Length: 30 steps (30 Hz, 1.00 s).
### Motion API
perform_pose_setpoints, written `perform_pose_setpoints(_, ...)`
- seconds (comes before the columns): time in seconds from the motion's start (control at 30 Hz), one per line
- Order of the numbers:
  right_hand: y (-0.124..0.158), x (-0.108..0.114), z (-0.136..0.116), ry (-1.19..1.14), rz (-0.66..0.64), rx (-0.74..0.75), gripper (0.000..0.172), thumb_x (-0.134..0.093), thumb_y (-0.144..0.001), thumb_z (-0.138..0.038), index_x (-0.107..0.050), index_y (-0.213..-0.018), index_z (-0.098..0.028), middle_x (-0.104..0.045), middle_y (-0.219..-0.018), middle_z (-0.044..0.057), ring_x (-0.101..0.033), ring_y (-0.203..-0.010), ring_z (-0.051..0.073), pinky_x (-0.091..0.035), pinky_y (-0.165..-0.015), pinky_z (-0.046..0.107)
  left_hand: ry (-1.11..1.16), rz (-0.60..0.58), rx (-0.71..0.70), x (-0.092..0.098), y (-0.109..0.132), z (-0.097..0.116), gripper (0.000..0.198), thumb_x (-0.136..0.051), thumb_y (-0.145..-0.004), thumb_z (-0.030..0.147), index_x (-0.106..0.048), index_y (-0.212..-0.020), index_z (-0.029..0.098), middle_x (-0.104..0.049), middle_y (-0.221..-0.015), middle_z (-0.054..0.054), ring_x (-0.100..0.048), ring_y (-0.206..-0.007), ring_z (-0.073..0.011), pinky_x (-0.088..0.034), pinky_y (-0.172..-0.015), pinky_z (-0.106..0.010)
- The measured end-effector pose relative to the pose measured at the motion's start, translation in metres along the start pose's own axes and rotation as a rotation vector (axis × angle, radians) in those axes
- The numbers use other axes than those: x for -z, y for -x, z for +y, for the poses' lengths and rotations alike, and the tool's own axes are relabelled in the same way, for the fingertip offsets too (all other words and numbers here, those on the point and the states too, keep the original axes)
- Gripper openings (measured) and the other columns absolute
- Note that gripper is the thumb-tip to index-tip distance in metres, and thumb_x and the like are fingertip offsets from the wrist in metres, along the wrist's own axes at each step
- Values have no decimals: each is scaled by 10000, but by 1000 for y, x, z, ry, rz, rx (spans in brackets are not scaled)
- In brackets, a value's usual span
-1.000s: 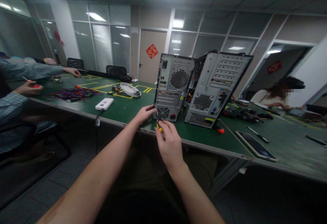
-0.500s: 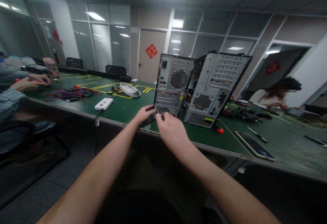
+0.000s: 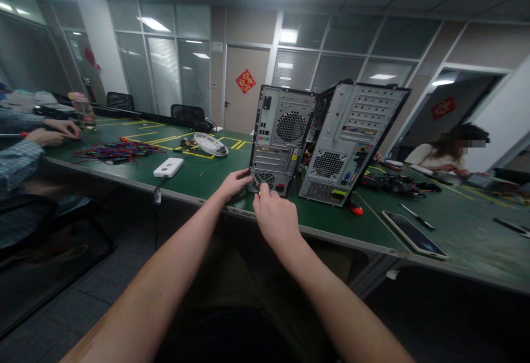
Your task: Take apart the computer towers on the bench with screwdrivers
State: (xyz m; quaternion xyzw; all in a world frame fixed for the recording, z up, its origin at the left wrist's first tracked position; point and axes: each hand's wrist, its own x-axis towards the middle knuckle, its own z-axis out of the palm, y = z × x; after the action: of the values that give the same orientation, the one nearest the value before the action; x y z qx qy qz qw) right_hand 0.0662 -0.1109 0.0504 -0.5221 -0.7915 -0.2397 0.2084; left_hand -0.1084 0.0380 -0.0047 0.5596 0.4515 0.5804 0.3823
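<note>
- Computer case [image 3: 282, 139]: upright near the front edge of the bench [image 3: 199, 183], rear panel facing the camera, fan grilles and port cut-outs exposed.
- Second case [image 3: 351, 145]: just beside the first on its right, tilted, side open; whether the two touch cannot be told.
- Left hand [image 3: 234, 183]: fingers spread loosely against the lower left corner of the computer case, bracing it.
- Right hand [image 3: 273, 216]: closed, thumb and fingers pinching a small yellow-handled tool [image 3: 259, 188] at the bottom of the rear panel, beside the lower fan grille; tip hidden by the fingers.
- Handling, judged: sheet-metal shell, stiff and fairly heavy, tall for its footprint, so liable to tip; edges possibly sharp. Best held low at the corners or by the frame, not by grilles or slot covers.
- Tool, judged: light, small, easily dropped; firm pinch on the handle advised.
- Elsewhere on the bench: white device [image 3: 168, 167] and pile of coloured wires [image 3: 118, 151] toward the left end, phone [image 3: 414, 234] at the front edge on the right, red object [image 3: 355, 209] at the second case's foot.
- Other persons: one at the left end with hands [image 3: 53, 133] on the bench, one seated at the far right.
</note>
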Motion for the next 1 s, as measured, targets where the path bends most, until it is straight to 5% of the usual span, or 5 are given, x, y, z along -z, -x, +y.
perform_pose_setpoints(0.23, 10, -10, -7, -176, -9, -215, 227, -454, -1119, -340, -570, -1236, -184, -768, -915, 70, -742, -728, 188, -410, -603, 245, -4, -21, 12, 1, 0, 1, 783, -883, -691, 513, -723, -1379, 174, -701, -1432, -148, -646, -1290, -362, -529, -1052, -461)
perform_pose_setpoints(0.6, 25, -28, 4, -105, 68, -142, 265, -467, -1114, -325, -649, -1287, -240, -683, -1012, 46, -685, -811, 164, -347, -625, 274, 6, -22, 2, 3, -3, -4, 775, -899, -678, 518, -740, -1361, 186, -699, -1436, -141, -658, -1266, -365, -529, -1048, -468)
perform_pose_setpoints(1.0, 4, 6, -8, 45, -99, 23, 294, -424, -1081, -221, -575, -1333, -224, -718, -1008, 100, -746, -848, 222, -460, -648, 277, 92, -67, -23, 3, -7, -7, 798, -924, -635, 519, -756, -1326, 155, -704, -1423, -158, -637, -1317, -382, -511, -1104, -474)
